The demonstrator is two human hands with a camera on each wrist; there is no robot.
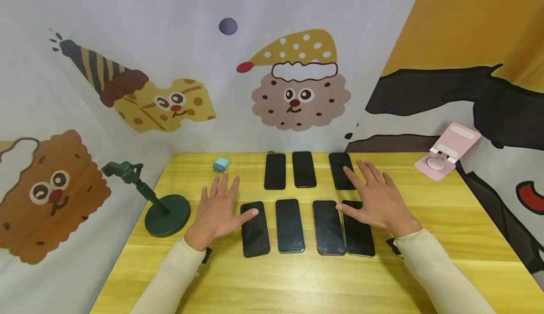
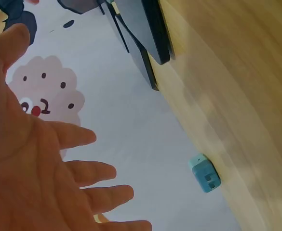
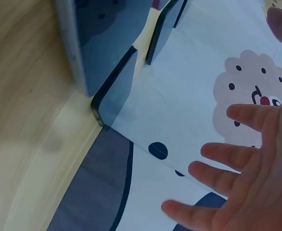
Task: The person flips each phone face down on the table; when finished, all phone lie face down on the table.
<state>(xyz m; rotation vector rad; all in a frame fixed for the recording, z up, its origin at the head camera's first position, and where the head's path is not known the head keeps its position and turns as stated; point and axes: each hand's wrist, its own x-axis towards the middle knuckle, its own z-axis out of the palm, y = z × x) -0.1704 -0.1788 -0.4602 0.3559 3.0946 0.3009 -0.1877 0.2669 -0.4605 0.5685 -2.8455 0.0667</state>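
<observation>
Several dark-screened smartphones lie in two rows on the wooden table. My left hand, fingers spread, is held above the table beside the leftmost front-row phone, its thumb over that phone in the head view. Palm and spread fingers of the left hand hold nothing in its wrist view. Over the rightmost front phone hovers my right hand, also spread and holding nothing; it partly hides that phone and borders the right back-row phone. Two more front phones, a grey-blue one and a dark one, lie between the hands.
A dark green stand with a round base is at the left. At the back left sits a light-blue charger plug. A pink folding phone holder stands at the back right. Printed cloth hangs behind the table.
</observation>
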